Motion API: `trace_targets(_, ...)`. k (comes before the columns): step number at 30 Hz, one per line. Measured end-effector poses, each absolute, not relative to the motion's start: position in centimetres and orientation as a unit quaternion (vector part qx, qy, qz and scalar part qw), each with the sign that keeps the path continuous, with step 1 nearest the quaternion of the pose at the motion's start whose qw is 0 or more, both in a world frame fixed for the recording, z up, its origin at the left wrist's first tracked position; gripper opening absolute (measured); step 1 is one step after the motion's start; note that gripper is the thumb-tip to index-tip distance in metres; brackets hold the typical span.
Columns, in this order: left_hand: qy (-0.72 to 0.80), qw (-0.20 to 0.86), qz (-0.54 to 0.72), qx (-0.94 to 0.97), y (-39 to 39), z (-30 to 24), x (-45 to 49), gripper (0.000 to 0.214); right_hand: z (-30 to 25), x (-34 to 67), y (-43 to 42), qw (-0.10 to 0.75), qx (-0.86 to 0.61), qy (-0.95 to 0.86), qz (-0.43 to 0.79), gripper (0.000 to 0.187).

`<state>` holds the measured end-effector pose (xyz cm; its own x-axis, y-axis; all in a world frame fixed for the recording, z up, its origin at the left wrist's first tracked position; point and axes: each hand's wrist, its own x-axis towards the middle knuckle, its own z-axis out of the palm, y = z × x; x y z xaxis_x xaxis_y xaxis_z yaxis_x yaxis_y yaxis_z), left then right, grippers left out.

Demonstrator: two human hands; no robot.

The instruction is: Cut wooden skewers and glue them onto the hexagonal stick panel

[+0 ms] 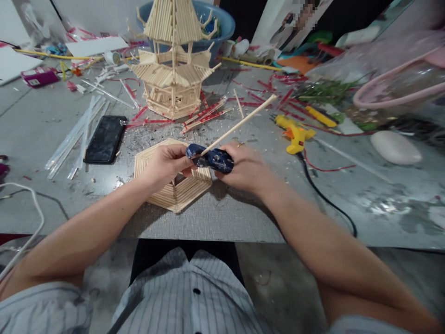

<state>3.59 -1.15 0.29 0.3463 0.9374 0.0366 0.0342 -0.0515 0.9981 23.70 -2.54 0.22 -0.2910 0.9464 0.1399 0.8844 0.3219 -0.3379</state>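
Observation:
My right hand (246,167) is closed round a scuffed dark blue hand tool (222,160) with rounded ends; its exact kind is hard to make out. A thin wooden stick (243,121) slants up to the right from the tool's left part. At the stick's lower end, my left hand (170,162) is pinched shut, its fingertips against the tool. Beneath my left hand lies a hexagonal frame of wooden sticks (175,199), partly covered by that hand. Behind stands a tiered pagoda model (174,74) made of similar sticks.
Left lie a black phone (105,139) and clear glue sticks (74,134). A yellow glue gun (295,134) with a black cord rests right, near a white oval object (396,147). Red-and-clear strips (205,115) litter the table. A blue basin (222,23) stands behind the pagoda.

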Motion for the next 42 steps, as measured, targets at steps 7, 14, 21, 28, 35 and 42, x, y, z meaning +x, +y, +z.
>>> trace_targets(7,0.385,0.563,0.384,0.623,-1.2,0.4,3.4,0.019,0.5,24.1,-2.9,0.155,-0.580,-0.794,0.095,0.027)
trace_targets(14,0.385,0.565,0.406,0.607,-0.9,0.4,3.3,0.016,1.6,23.9,-1.8,0.121,-0.601,-0.780,0.129,0.023)
trace_targets(21,0.457,0.455,0.414,0.643,0.0,0.6,2.6,0.028,3.4,23.2,0.4,0.078,-0.633,-0.738,0.222,0.019)
trace_targets(28,0.516,0.324,0.376,0.698,0.0,1.1,2.6,0.035,3.9,22.4,0.7,0.061,-0.602,-0.686,0.404,0.020)
trace_targets(35,0.536,0.363,0.381,0.660,-0.1,1.4,2.8,0.031,3.5,21.9,0.8,0.072,-0.606,-0.654,0.447,0.017)
trace_targets(42,0.531,0.398,0.376,0.646,0.2,1.0,2.6,0.029,3.5,21.7,0.7,0.070,-0.609,-0.638,0.467,0.020)
